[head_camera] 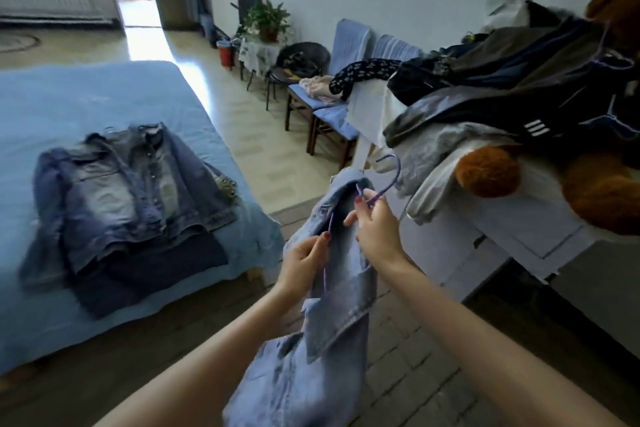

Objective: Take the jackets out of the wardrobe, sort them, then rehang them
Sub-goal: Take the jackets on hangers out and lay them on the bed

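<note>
So we've got the right hand (375,229) pinching the neck of a purple hanger (388,180) just under its hook, fingers curled tight round the wire, while the left hand (304,260) grips the front edge of a light denim jacket (332,322) near the collar, thumb and fingers closed on the cloth, with a hanger arm running right by them. The jacket hangs between both hands out in front of us, over the floor, most of it drooping down toward our forearms. Our guess is it handles like any denim: soft but with some weight and a stiff collar, not slippery, nothing fragile, so the collar and shoulder seams are the places to grab, and the hanger neck takes the load fine. Looks to us like we're either slipping the hanger out or working it in; hard to say which. Further left, a darker denim jacket (128,191) lies flat on the blue bed (69,97), stacked on something navy. Off to the right, a heap of dark jackets (512,90) sits piled on a white cabinet (485,239) next to a brown teddy bear (588,191), with another purple hanger poking out of it.
</note>
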